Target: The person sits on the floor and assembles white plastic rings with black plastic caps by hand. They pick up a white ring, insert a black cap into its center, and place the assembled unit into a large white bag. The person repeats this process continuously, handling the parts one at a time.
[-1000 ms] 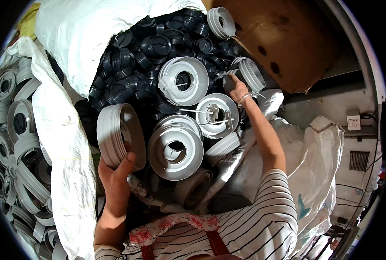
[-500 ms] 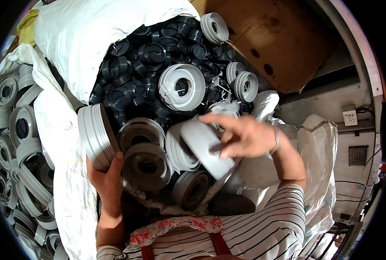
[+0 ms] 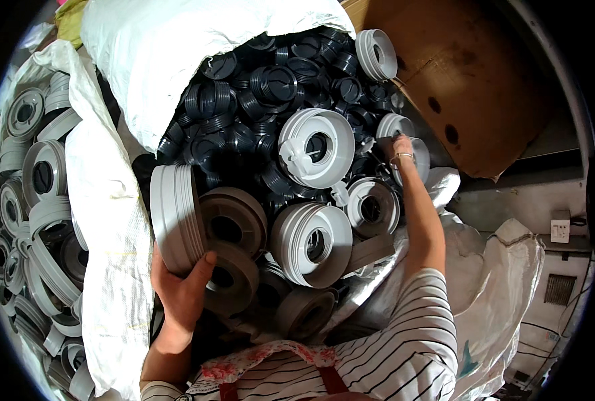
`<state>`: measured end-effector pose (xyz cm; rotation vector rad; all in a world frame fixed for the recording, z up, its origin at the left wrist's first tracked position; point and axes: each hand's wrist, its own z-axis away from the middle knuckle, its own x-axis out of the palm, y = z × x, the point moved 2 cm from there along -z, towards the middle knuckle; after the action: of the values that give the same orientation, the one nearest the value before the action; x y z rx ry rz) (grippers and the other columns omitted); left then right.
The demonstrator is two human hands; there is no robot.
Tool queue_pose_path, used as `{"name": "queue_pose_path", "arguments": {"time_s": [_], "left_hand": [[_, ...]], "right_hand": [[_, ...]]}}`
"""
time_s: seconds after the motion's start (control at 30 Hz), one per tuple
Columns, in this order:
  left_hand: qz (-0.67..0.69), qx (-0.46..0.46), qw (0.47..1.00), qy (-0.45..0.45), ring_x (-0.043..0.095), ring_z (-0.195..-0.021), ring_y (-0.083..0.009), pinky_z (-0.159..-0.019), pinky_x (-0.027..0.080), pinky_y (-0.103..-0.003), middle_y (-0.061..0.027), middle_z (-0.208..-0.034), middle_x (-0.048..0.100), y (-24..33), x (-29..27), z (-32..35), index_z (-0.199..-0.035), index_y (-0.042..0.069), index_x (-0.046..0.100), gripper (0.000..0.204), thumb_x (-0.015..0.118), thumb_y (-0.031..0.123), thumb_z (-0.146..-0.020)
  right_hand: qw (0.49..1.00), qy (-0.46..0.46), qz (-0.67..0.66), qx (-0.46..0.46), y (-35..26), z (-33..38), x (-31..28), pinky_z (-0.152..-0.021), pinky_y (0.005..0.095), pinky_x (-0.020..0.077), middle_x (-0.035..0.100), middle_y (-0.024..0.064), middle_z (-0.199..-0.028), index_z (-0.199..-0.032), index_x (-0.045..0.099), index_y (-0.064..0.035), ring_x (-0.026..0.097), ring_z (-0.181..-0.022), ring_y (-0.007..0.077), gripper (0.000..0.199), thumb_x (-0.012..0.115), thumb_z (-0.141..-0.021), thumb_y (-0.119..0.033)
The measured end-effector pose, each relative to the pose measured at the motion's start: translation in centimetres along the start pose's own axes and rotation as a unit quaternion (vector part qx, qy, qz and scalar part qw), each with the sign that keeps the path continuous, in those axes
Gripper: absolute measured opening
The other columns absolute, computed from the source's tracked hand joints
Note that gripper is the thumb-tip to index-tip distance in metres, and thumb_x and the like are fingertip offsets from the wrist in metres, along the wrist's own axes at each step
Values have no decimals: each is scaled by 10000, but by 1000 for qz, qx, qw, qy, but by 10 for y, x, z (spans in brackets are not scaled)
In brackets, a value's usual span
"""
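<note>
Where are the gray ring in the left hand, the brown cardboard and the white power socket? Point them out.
Held gray ring (image 3: 176,217): head view, ribbed outer side.
Brown cardboard (image 3: 474,90): head view, its flat face.
White power socket (image 3: 560,231): head view, front face.

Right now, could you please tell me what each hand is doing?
Left hand: closed on a grey ridged ring.
Right hand: at the pale rings on the upper right; whether it grips one cannot be told.

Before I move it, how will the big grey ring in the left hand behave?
The big grey ring is probably stiff: its ridged wall shows no sag in the left hand. Its round outline could let it roll on edge if released.
</note>
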<state>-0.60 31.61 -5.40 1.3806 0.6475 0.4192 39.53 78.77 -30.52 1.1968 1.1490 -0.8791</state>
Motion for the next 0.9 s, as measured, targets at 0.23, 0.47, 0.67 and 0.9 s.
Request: {"name": "queue_pose_path", "arguments": {"time_s": [0.23, 0.47, 0.67, 0.9], "left_hand": [[23, -43, 996, 73, 563, -802, -122, -697, 476, -256, -76, -947, 592, 9, -9, 6, -1116, -22, 535, 396, 704, 32, -762], [-75, 8, 995, 68, 588, -822, -151, -699, 490, -284, -93, -945, 617, -8, -11, -5, -1129, -25, 546, 403, 693, 8, -755], [-223, 14, 974, 48, 634, -849, -228, -749, 498, -328, -191, -940, 648, -8, -19, -15, -1143, -34, 554, 453, 711, 57, -727], [-275, 20, 961, -7, 674, -792, -307, -703, 524, -356, -204, -858, 668, -22, -5, -6, -1161, -14, 573, 635, 779, 235, -615]], "right_hand": [[882, -98, -297, -353, -78, 146, -316, -758, 377, 434, 569, 167, -931, -806, 594, 57, 551, -839, 309, 154, 629, -815, -92], [917, 20, -361, -169, -114, 43, -325, -718, 349, 508, 671, 160, -870, -953, 642, 2, 646, -793, 251, 321, 656, -848, -301], [949, 75, -305, 2, -165, -86, -197, -1060, 379, 329, 377, 266, -1391, -1416, 197, 22, 350, -1319, 335, 1028, 766, -703, -454], [906, -47, -387, -167, -155, -36, -162, -871, 395, 476, 625, 266, -1039, -1096, 576, 26, 603, -988, 378, 362, 586, -749, -75]]}}
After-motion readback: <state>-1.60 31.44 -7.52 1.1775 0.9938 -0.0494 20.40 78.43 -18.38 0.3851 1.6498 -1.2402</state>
